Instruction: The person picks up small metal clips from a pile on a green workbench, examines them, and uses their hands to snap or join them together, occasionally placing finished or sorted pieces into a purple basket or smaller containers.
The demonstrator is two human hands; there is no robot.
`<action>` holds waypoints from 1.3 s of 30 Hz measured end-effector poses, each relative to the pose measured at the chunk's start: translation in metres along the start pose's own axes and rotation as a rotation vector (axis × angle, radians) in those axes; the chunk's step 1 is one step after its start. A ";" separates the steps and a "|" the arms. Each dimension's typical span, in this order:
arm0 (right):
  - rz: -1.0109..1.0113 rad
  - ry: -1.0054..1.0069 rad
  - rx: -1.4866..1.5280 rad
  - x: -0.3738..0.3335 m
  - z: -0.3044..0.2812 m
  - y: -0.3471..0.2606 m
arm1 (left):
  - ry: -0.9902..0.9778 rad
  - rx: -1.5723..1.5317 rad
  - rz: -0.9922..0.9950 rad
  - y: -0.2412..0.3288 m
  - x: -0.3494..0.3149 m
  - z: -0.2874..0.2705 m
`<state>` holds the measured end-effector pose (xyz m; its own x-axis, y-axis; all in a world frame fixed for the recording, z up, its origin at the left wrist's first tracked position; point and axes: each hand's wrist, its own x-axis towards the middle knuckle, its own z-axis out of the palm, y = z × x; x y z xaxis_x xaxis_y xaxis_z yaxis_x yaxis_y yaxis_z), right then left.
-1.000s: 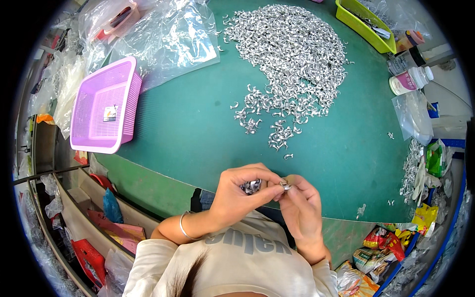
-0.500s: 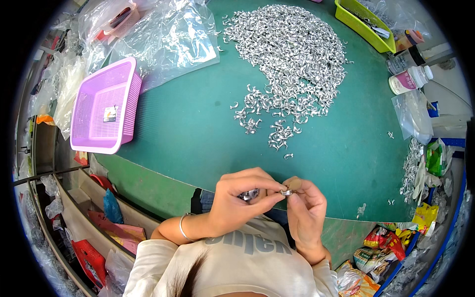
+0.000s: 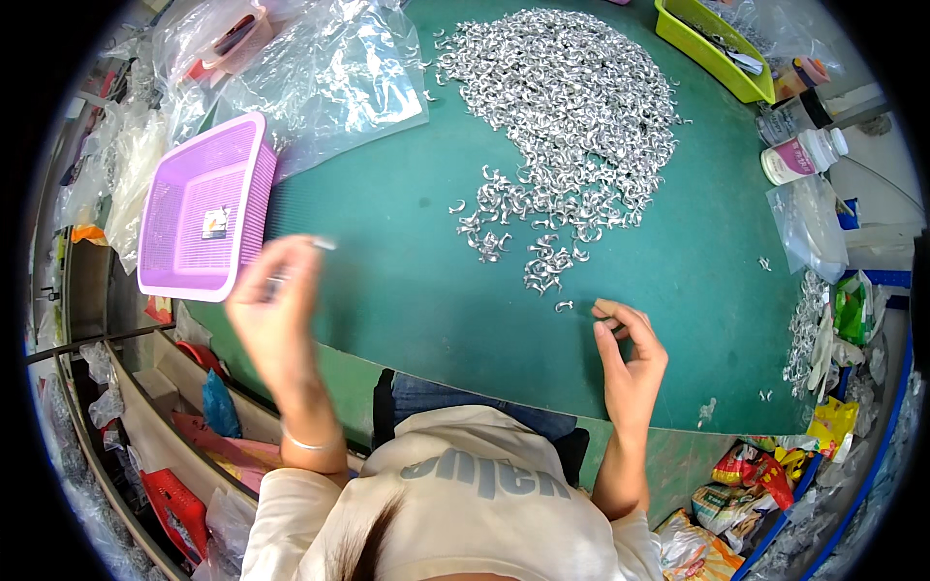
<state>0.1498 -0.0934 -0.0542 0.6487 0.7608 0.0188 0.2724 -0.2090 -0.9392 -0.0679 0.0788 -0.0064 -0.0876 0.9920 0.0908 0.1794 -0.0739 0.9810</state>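
Observation:
My left hand (image 3: pixel 276 295), smeared by motion, is raised beside the front right corner of the purple plastic basket (image 3: pixel 254 203). A small curved silver metal piece (image 3: pixel 325 244) sticks out from its pinched fingertips, and more shiny pieces (image 3: pixel 275 282) show within its curled fingers. My right hand (image 3: pixel 632 353) hovers over the green table near its front edge, fingers loosely bent, the thumb a little apart from them and nothing visible between. Left of it lies one loose curved metal piece (image 3: pixel 564 306). Beyond is a big heap of the same pieces (image 3: pixel 572 107).
Clear plastic bags (image 3: pixel 339 87) cover the far left of the green table (image 3: pixel 407 252). A lime-green bin (image 3: pixel 717 48) and a white bottle (image 3: pixel 799 158) stand at the right. More metal pieces (image 3: pixel 804 334) lie along the right edge. Open drawers (image 3: pixel 174 387) sit at lower left.
My hands were together at the near edge with a metal piece between them. The left has swung left and forward to the basket with the piece; the right has let go and moved right and forward.

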 end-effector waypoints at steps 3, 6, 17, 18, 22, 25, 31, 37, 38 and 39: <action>-0.209 -0.017 -0.325 0.010 0.007 0.004 | 0.327 0.041 0.103 -0.018 0.054 -0.056; -0.301 -0.026 -0.533 0.013 0.019 0.005 | 0.333 0.350 0.199 -0.030 0.083 -0.091; 0.151 -0.128 0.307 -0.012 0.021 -0.024 | -0.838 -0.001 0.125 0.004 -0.053 0.035; 0.151 -0.149 0.346 -0.016 0.021 -0.026 | -0.868 -0.083 0.128 0.000 -0.062 0.042; 0.071 -0.186 0.318 -0.022 0.020 -0.036 | -0.875 -0.151 0.101 -0.001 -0.076 0.053; 0.032 -0.170 0.388 -0.023 0.018 -0.040 | -0.864 -0.171 0.045 0.001 -0.073 0.051; -0.029 -0.121 0.419 -0.026 0.020 -0.045 | -0.890 -0.265 -0.011 -0.001 -0.073 0.048; -0.168 -0.050 0.369 -0.029 0.021 -0.049 | -0.951 -0.319 -0.029 0.001 -0.073 0.045; -0.179 -0.046 0.364 -0.029 0.021 -0.049 | -0.957 -0.323 -0.027 0.000 -0.073 0.045; -0.190 -0.044 0.360 -0.029 0.021 -0.049 | -0.960 -0.328 -0.025 0.000 -0.074 0.044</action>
<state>0.1026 -0.0927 -0.0160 0.5773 0.7927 0.1959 0.1133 0.1598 -0.9806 -0.0180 0.0103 -0.0208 0.7629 0.6456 0.0346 -0.1018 0.0671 0.9925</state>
